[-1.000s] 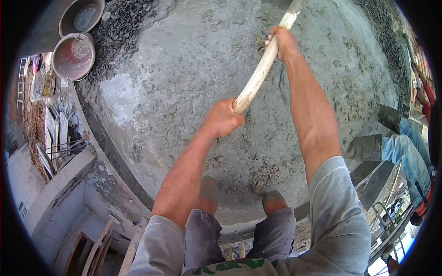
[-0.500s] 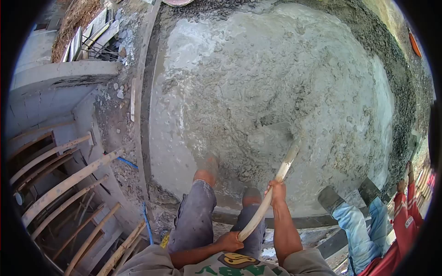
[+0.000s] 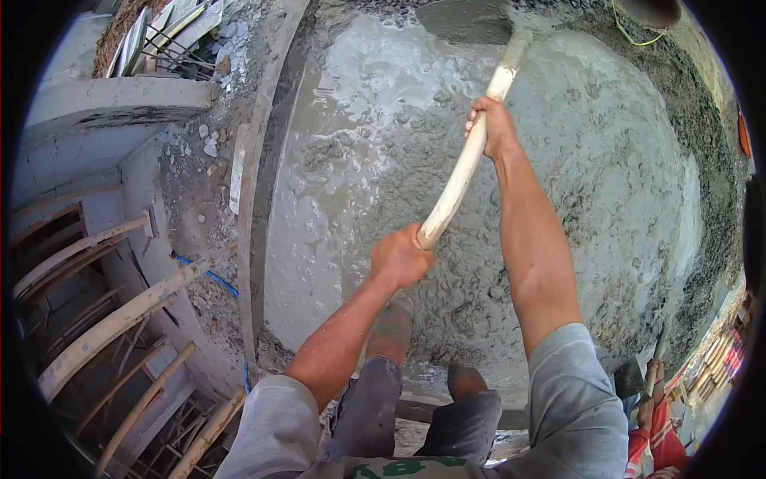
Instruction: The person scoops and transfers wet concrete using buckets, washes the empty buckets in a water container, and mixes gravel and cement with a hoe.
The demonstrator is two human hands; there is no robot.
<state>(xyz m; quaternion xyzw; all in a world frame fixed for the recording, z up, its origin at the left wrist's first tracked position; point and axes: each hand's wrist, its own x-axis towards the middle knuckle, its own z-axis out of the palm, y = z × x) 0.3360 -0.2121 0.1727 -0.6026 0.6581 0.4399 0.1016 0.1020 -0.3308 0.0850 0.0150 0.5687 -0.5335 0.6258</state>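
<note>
A hoe with a pale wooden handle stretches forward from me over a wide bed of wet grey concrete. My left hand is wrapped round the near end of the handle. Further up it, my right hand grips the wood. The broad, mortar-coated blade shows at the top of the view, above the far part of the bed; whether it touches the mix I cannot tell. My feet stand at the bed's near side, one partly covered in mix.
A concrete edge runs along the left side of the bed. Beyond it lies a deep opening crossed by wooden poles. Rubble and boards lie at upper left. Another person in red is at lower right, holding a tool.
Both hands and the hoe have moved forward, the blade going from mid-bed to the far part. My arms are now stretched out. The person at right has shifted lower in view.
</note>
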